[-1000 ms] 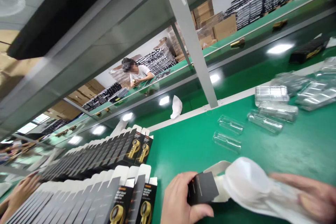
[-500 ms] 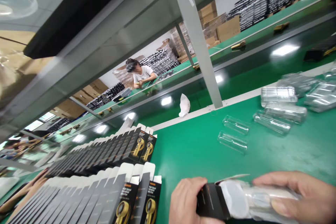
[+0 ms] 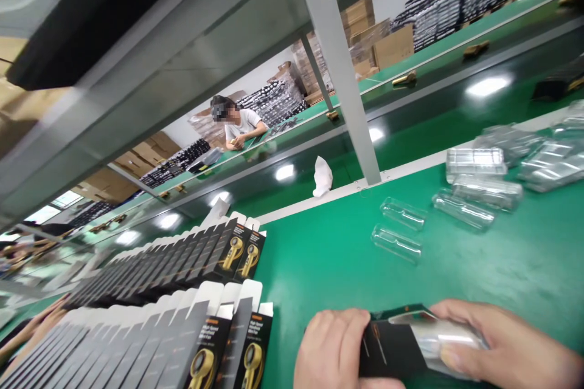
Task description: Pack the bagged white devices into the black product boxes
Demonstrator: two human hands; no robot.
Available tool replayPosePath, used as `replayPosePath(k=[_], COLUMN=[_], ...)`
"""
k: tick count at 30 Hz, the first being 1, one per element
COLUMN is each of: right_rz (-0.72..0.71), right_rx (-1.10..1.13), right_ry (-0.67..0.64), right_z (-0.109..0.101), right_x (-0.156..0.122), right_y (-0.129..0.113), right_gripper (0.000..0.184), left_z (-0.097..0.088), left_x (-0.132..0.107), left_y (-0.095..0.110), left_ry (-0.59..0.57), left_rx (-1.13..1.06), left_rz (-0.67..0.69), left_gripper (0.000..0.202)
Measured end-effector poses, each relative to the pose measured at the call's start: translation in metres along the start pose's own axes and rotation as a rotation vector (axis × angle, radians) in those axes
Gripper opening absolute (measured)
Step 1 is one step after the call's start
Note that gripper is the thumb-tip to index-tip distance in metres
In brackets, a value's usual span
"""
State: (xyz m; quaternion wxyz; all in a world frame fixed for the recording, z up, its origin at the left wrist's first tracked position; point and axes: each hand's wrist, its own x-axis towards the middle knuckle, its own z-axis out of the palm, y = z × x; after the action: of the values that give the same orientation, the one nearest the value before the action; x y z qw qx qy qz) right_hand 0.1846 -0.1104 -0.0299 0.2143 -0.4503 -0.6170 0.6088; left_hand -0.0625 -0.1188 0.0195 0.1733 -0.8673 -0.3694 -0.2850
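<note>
Both hands work at the near edge of the green table [image 3: 524, 267], partly cut off by the bottom of the view. Left hand [image 3: 335, 349] is closed around the end of a black carton [image 3: 390, 346], fingers curled over its top face. Right hand [image 3: 497, 346] grips a clear plastic tray [image 3: 444, 340], thumb below and fingers above, with the tray's end set in the carton's open mouth. Carton lies flat, just above the table surface; it is matte black with a thin orange marking on the side.

Clearance: to the left, two rows of upright black cartons [image 3: 182, 267] with white flaps stand close by, the nearer row just beside the left hand. Ahead, bare green surface lies open up to two small clear shells [image 3: 396, 231]. Further right, a cluster of clear trays [image 3: 497, 176] sits well apart. Beyond these a white rail borders the table, and a grey post [image 3: 347, 91] rises from it.
</note>
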Motion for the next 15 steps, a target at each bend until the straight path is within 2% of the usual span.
replayPosePath(k=[3,5,9,12,15], right_rz=[0.055,0.081,0.076,0.04,-0.059], right_rx=[0.118,0.125,-0.013,-0.111,-0.199], right_ry=[0.098,0.138,0.077,0.08,0.06], right_z=[0.008,0.012,0.019,0.024,0.011], right_x=[0.009,0.013,0.018,0.019,0.022], right_y=[0.001,0.0,-0.001,0.001,-0.003], right_gripper=[0.082,0.09,0.081,0.07,0.071], left_z=[-0.002,-0.003,-0.001,0.001,-0.006], left_x=[0.001,0.001,0.0,0.001,0.011], left_y=[0.001,0.0,-0.004,-0.006,-0.011], left_ry=[-0.023,-0.036,-0.055,-0.082,-0.114], left_rx=[-0.008,0.002,0.032,0.049,-0.012], left_rz=[0.042,0.038,0.019,0.014,-0.009], left_gripper=[0.058,0.059,0.064,0.065,0.063])
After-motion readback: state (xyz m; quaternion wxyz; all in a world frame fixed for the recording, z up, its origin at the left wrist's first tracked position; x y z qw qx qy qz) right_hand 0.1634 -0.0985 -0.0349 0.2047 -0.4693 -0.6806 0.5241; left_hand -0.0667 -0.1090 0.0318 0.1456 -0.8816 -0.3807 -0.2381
